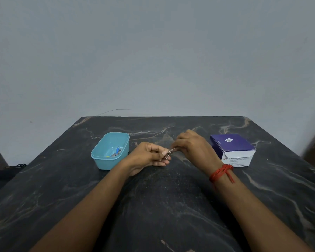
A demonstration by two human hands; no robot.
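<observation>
Small metal tweezers, thin, silver, tilted up to the right, pinched at both ends by left hand and right hand.

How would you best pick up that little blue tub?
I'd grip the blue tub across its long walls, coming from above: it stands upright and open, its flared rim gives a ledge to hold, and lifting level keeps the small items inside.

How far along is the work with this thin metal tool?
Some small tools already lie in the blue tub. In hand: the left hand and right hand pinch a thin metal tool between them. Probably left: setting it down; the purple box stands untouched.
</observation>
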